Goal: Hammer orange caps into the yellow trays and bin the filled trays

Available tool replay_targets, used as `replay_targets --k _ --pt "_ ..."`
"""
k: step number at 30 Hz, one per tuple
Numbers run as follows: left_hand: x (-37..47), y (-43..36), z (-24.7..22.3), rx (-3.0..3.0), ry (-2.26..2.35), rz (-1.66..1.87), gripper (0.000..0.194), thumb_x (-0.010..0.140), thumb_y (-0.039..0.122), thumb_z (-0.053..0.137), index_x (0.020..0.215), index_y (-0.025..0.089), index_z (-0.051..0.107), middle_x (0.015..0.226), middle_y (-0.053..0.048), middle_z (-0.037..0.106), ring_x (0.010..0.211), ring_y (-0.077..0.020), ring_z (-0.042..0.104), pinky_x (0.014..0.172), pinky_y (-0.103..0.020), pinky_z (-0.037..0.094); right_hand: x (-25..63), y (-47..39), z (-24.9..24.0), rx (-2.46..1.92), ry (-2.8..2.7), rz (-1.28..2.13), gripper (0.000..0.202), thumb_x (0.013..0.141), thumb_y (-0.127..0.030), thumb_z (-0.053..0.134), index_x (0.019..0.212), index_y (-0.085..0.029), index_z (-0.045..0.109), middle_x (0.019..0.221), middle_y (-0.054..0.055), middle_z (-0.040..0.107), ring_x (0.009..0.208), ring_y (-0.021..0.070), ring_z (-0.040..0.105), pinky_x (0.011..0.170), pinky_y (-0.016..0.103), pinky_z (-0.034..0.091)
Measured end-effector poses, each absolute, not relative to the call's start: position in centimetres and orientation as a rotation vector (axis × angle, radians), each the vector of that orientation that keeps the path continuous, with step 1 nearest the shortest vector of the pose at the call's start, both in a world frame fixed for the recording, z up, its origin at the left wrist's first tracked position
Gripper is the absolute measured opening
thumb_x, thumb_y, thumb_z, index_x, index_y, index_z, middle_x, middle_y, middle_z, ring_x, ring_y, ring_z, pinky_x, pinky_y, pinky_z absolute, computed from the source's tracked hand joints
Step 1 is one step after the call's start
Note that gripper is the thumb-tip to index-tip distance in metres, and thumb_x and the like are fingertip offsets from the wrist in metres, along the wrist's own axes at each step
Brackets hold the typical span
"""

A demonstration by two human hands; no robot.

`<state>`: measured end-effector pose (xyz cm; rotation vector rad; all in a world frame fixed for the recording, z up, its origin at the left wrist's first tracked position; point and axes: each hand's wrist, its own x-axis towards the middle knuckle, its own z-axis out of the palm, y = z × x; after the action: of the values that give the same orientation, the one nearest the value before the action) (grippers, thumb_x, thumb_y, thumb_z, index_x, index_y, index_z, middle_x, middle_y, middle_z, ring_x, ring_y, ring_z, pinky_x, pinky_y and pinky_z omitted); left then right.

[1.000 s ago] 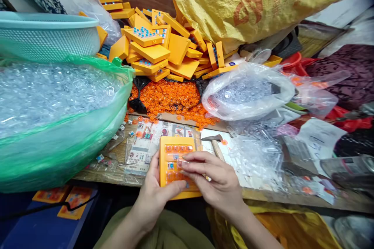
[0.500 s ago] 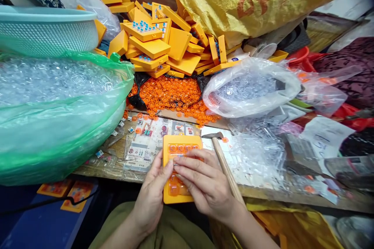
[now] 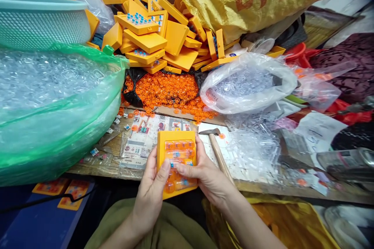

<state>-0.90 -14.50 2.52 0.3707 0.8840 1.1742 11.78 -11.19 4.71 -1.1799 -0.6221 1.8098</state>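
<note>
Between my two hands is a yellow plastic case [image 3: 162, 146] with rows of clear orange pieces and small blue bits set in its face. My left hand [image 3: 153, 181] grips its left side, thumb lying on the front. On the right side my right hand [image 3: 209, 177] holds it too, the thumb pressed over the orange pieces and the fingers behind. Under and beyond the case lies a printed sheet [image 3: 136, 142] on the wooden bench. A hammer [image 3: 217, 151] with a wooden handle rests just right of my right hand.
Loose orange rings [image 3: 169, 89] spill from a black bag. Behind them is a heap of yellow cases [image 3: 149, 41]. A green bag [image 3: 96, 120] of clear pieces bulges at left; a white bag [image 3: 210, 103] of clear pieces stands at right. A yellow sack [image 3: 216, 0] leans at the back.
My right hand has moved from over the case's face to its right edge and now grips it there. More of the orange pieces show. The whole view has shifted slightly.
</note>
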Motion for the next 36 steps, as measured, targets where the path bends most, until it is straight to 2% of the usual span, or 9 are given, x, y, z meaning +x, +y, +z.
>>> replay_targets --k 3,5,8,10,12,15,27,32,36 --pt "-0.9 -14.4 2.2 0.351 0.895 1.174 0.069 0.085 0.038 0.062 0.145 0.032 0.028 0.138 -0.006 0.053 0.12 -0.0253 0.055 0.102 -0.035 0.044 11.6 -11.3 3.9 -1.235 -0.694 1.697 0.101 0.051 -0.025 0.086 0.132 -0.032 0.024 0.129 0.011 0.055 0.106 0.0278 0.065 0.085 0.044 0.055" --pt "-0.8 -14.4 2.1 0.328 0.904 1.193 0.067 0.087 0.038 0.06 0.145 0.032 0.027 0.138 -0.007 0.053 0.12 -0.0251 0.055 0.1 -0.035 0.046 11.5 -11.6 3.1 -1.364 -0.859 1.381 0.096 0.049 -0.032 0.088 0.127 -0.032 0.033 0.134 0.011 0.047 0.109 0.0277 0.061 0.083 0.043 0.055" --pt "-0.4 -14.5 2.0 0.345 0.931 1.245 0.066 0.087 0.038 0.059 0.144 0.032 0.027 0.136 -0.007 0.054 0.118 -0.0255 0.057 0.097 -0.035 0.048 11.3 -12.3 2.2 -1.467 -1.217 0.771 0.058 0.055 -0.039 0.085 0.105 -0.029 0.058 0.127 0.009 0.048 0.116 0.0292 0.052 0.089 0.046 0.05" --pt "-0.1 -14.4 2.0 0.375 0.954 1.271 0.066 0.086 0.038 0.06 0.144 0.032 0.028 0.134 -0.008 0.057 0.117 -0.0256 0.058 0.095 -0.034 0.05 11.3 -12.9 2.0 -1.427 -1.439 0.534 0.026 0.068 -0.033 0.079 0.091 -0.027 0.068 0.128 0.009 0.05 0.12 0.0289 0.05 0.095 0.048 0.045" --pt "0.0 -14.4 2.1 0.395 0.967 1.285 0.066 0.086 0.038 0.061 0.143 0.031 0.029 0.131 -0.008 0.059 0.115 -0.0252 0.059 0.094 -0.033 0.05 11.2 -13.4 2.0 -1.38 -1.566 0.437 0.017 0.076 -0.023 0.072 0.092 -0.029 0.073 0.134 0.009 0.05 0.122 0.0281 0.05 0.099 0.049 0.042" --pt "0.0 -14.5 2.0 0.402 0.96 1.287 0.065 0.086 0.038 0.06 0.142 0.032 0.029 0.13 -0.007 0.059 0.114 -0.0247 0.06 0.094 -0.033 0.05 10.7 -13.9 1.9 -1.355 -1.545 0.434 0.025 0.079 -0.016 0.069 0.099 -0.031 0.074 0.137 0.008 0.052 0.123 0.0281 0.051 0.101 0.051 0.041" --pt "-0.1 -14.8 1.6 0.386 0.925 1.303 0.064 0.087 0.04 0.059 0.142 0.03 0.029 0.13 -0.01 0.059 0.113 -0.0259 0.06 0.096 -0.036 0.049 9.5 -14.2 1.3 -1.311 -1.355 0.59 0.022 0.077 -0.017 0.07 0.092 -0.032 0.076 0.134 0.005 0.056 0.121 0.0267 0.054 0.101 0.05 0.044" --pt "-0.2 -14.8 1.8 0.411 0.958 1.297 0.06 0.084 0.04 0.062 0.138 0.027 0.037 0.127 -0.01 0.061 0.113 -0.0267 0.06 0.095 -0.036 0.05 9.0 -14.3 1.5 -1.364 -1.237 0.727 0.004 0.078 -0.023 0.068 0.081 -0.024 0.071 0.146 0.008 0.041 0.134 0.0289 0.039 0.107 0.051 0.036" --pt "-0.2 -15.0 1.4 0.476 1.015 1.288 0.052 0.087 0.039 0.059 0.135 0.027 0.041 0.131 -0.007 0.059 0.119 -0.0248 0.056 0.097 -0.032 0.048 9.0 -13.8 1.5 -1.364 -0.996 0.987 0.034 0.071 -0.029 0.073 0.097 -0.027 0.051 0.143 0.009 0.039 0.13 0.0264 0.043 0.102 0.047 0.043"
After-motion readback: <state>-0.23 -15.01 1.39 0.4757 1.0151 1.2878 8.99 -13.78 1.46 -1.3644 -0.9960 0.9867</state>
